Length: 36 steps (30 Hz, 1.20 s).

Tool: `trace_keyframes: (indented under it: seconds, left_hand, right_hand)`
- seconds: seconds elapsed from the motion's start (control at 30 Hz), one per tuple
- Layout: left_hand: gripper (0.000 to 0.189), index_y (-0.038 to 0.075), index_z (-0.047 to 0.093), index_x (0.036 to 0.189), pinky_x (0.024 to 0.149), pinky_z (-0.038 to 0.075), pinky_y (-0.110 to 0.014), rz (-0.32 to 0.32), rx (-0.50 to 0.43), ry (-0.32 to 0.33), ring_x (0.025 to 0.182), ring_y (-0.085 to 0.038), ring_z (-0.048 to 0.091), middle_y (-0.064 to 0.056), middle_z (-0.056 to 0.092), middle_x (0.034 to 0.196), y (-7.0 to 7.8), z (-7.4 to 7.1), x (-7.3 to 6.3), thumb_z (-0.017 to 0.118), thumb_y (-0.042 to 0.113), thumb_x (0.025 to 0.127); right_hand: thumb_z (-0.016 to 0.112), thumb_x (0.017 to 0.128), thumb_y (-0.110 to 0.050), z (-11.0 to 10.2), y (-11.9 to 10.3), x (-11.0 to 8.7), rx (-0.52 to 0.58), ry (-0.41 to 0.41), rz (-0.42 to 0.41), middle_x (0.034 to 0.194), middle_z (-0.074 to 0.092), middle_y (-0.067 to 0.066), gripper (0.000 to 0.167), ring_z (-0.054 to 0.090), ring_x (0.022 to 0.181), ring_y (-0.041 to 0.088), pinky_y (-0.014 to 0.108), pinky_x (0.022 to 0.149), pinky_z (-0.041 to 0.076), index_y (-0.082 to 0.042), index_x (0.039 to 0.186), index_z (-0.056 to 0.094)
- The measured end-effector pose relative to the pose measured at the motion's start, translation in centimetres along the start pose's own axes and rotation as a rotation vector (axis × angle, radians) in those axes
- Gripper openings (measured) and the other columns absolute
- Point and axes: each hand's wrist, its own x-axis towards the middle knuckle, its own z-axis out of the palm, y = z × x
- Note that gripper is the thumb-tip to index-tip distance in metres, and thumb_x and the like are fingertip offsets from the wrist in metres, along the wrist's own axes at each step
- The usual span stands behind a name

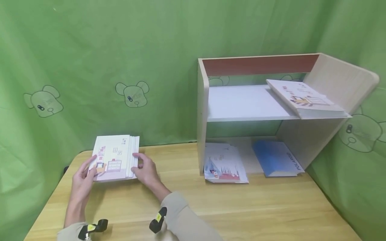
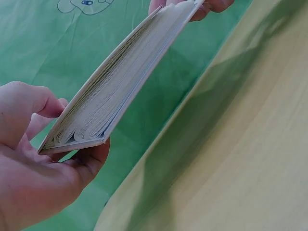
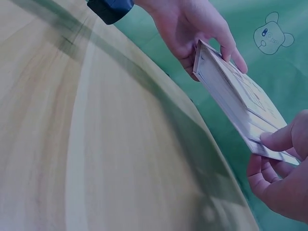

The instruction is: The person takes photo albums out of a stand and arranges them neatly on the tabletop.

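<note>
Both hands hold a white book with a drawn room scene on its cover, raised above the table's far left part. My left hand grips its spine side, thumb on the cover and fingers beneath in the left wrist view. My right hand pinches the opposite edge, its thumb on the inner pages in the right wrist view. The front cover is slightly shifted back from that edge, so a strip of the pages shows. The thick page block fans a little between the covers.
A two-level shelf stands at the right of the wooden table. On its upper board leans a white illustrated book. Below lie another illustrated book and a blue book. A green curtain hangs behind.
</note>
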Motion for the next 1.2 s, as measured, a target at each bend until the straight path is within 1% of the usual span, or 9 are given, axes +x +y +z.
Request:
trace_keyframes:
  seconds: [0.17, 0.27, 0.4, 0.5, 0.57, 0.67, 0.83, 0.93, 1.2]
  left_hand:
    - [0.061, 0.021, 0.034, 0.161, 0.079, 0.050, -0.011, -0.023, 0.009, -0.034, 0.099, 0.004, 0.055, -0.027, 0.018, 0.166, -0.7, -0.5, -0.2, 0.049, 0.005, 0.104]
    - [0.062, 0.022, 0.031, 0.162, 0.085, 0.046, -0.006, -0.040, 0.036, -0.059, 0.110, 0.003, 0.051, -0.024, 0.012, 0.168, -1.1, -1.0, -0.4, 0.049, 0.007, 0.104]
    - [0.062, 0.021, 0.027, 0.163, 0.092, 0.042, -0.003, -0.064, 0.033, -0.072, 0.131, -0.008, 0.042, -0.015, 0.003, 0.171, -1.6, -1.4, -0.5, 0.050, 0.011, 0.106]
    - [0.063, 0.018, 0.024, 0.163, 0.108, 0.035, -0.009, -0.076, -0.011, -0.095, 0.150, -0.017, 0.025, -0.013, 0.001, 0.171, -1.8, -1.5, -0.5, 0.049, 0.011, 0.107]
    - [0.063, 0.016, 0.021, 0.164, 0.116, 0.025, -0.012, -0.080, -0.028, -0.108, 0.155, -0.016, 0.012, -0.012, 0.000, 0.171, -2.0, -1.5, -0.4, 0.049, 0.011, 0.107]
    - [0.063, 0.013, 0.020, 0.163, 0.120, 0.017, -0.016, -0.074, -0.039, -0.116, 0.156, -0.018, 0.003, -0.011, -0.002, 0.171, -2.1, -1.5, -0.2, 0.049, 0.009, 0.107]
    - [0.065, 0.016, 0.022, 0.163, 0.118, 0.023, -0.015, -0.095, -0.022, -0.113, 0.156, -0.022, 0.006, -0.009, 0.000, 0.171, -2.3, -1.2, 0.2, 0.051, 0.009, 0.106]
    - [0.065, 0.018, 0.023, 0.163, 0.120, 0.023, -0.018, -0.108, 0.003, -0.102, 0.156, -0.025, 0.007, -0.007, 0.002, 0.172, -2.3, -1.0, 0.3, 0.052, 0.010, 0.106]
    - [0.062, 0.018, 0.022, 0.163, 0.126, 0.007, -0.034, -0.124, 0.071, -0.100, 0.157, -0.027, 0.001, -0.005, 0.002, 0.171, -2.5, -0.5, 0.3, 0.050, 0.017, 0.108]
  right_hand:
    - [0.075, 0.083, 0.008, 0.3, 0.6, -0.2, -0.018, 0.006, 0.020, 0.122, 0.066, 0.003, 0.055, 0.060, 0.079, 0.007, 0.021, 0.060, 0.057, -0.017, 0.132, 0.068]
    - [0.075, 0.083, 0.008, 0.6, 0.8, -0.3, -0.019, -0.009, 0.025, 0.121, 0.066, 0.003, 0.055, 0.060, 0.077, 0.007, 0.021, 0.059, 0.057, -0.017, 0.132, 0.069]
    - [0.075, 0.083, 0.007, 1.1, 0.8, -0.5, -0.017, -0.014, 0.033, 0.120, 0.066, 0.003, 0.054, 0.059, 0.075, 0.007, 0.021, 0.057, 0.055, -0.016, 0.132, 0.069]
    - [0.076, 0.083, 0.006, 1.3, 1.0, -0.5, -0.030, -0.002, 0.063, 0.120, 0.066, 0.001, 0.055, 0.058, 0.072, 0.007, 0.021, 0.055, 0.053, -0.019, 0.131, 0.070]
    - [0.076, 0.083, 0.005, 1.4, 1.1, -0.5, -0.038, 0.005, 0.083, 0.120, 0.066, 0.000, 0.055, 0.057, 0.072, 0.007, 0.021, 0.055, 0.053, -0.020, 0.131, 0.070]
    - [0.077, 0.083, 0.003, 1.5, 1.4, -0.4, -0.052, 0.011, 0.091, 0.119, 0.067, -0.001, 0.054, 0.058, 0.075, 0.006, 0.021, 0.058, 0.053, -0.022, 0.130, 0.070]
    - [0.079, 0.083, -0.003, 1.5, 1.9, -0.1, -0.127, 0.033, 0.104, 0.119, 0.069, -0.003, 0.053, 0.060, 0.079, 0.006, 0.025, 0.062, 0.053, -0.028, 0.129, 0.071]
    - [0.079, 0.083, -0.006, 1.4, 2.2, 0.0, -0.171, 0.042, 0.112, 0.115, 0.071, -0.002, 0.052, 0.059, 0.078, 0.005, 0.026, 0.061, 0.050, -0.029, 0.129, 0.071]
    - [0.080, 0.082, -0.005, 1.3, 2.4, 0.1, -0.212, 0.059, 0.106, 0.100, 0.073, 0.000, 0.048, 0.056, 0.068, 0.005, 0.024, 0.055, 0.048, -0.024, 0.125, 0.074]
